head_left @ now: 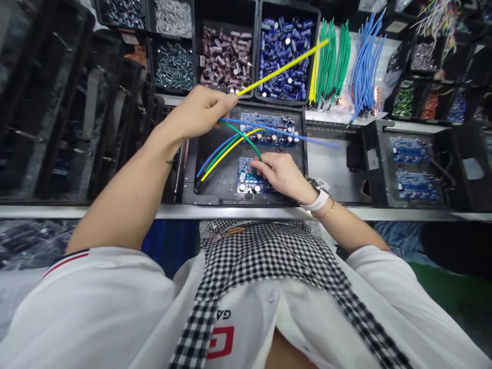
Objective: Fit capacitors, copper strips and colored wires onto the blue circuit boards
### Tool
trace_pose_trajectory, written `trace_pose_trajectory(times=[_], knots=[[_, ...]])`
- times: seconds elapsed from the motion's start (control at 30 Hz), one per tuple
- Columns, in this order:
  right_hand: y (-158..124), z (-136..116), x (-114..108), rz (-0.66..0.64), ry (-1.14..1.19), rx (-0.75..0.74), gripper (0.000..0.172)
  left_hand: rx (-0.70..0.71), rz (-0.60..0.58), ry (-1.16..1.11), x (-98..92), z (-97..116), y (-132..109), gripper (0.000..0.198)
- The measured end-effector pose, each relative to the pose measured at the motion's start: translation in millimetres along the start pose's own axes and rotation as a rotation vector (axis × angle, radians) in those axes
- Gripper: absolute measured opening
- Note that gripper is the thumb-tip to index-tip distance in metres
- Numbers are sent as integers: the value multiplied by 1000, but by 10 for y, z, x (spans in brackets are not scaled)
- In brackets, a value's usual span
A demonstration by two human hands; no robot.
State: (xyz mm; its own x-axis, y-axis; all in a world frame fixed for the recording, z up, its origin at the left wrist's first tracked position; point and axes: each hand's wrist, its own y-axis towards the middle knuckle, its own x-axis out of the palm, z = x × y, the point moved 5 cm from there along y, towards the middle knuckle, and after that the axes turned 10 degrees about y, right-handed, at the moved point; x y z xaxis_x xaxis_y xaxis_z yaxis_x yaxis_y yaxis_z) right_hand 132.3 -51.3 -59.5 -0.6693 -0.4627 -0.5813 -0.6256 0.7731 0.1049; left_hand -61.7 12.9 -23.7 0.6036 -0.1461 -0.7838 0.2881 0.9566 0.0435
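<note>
Checked black-and-white apron [269, 256] closest, soft over white shirt. Clenched left hand [200, 110] on thin glossy strands: stiff yellow wire [284, 64] jutting up-right, blue and yellow ones looping down. Curled right hand [282, 174], fingertips gripping green wire [249, 142] end at lower blue circuit board [246, 178]. Lay flat in shallow black tray [215, 184], second board [269, 125] behind.

Our right hand [282, 174] covers the end of the green wire [251, 144] on the lower circuit board [244, 178]. The far-right bins [440, 61] blur too much for us to name their parts.
</note>
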Motion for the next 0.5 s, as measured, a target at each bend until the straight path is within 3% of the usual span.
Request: trace_pose_trajectory(times=[0.27, 0.43, 0.5], knots=[[-87, -55, 92, 22, -219, -118, 33, 44, -95, 66, 44, -42, -24, 51], [-132, -125, 38, -135, -216, -150, 28, 58, -115, 194, 51, -41, -78, 57], [-112, -137, -178, 14, -333, -128, 40, 19, -100, 246, 44, -58, -98, 58]])
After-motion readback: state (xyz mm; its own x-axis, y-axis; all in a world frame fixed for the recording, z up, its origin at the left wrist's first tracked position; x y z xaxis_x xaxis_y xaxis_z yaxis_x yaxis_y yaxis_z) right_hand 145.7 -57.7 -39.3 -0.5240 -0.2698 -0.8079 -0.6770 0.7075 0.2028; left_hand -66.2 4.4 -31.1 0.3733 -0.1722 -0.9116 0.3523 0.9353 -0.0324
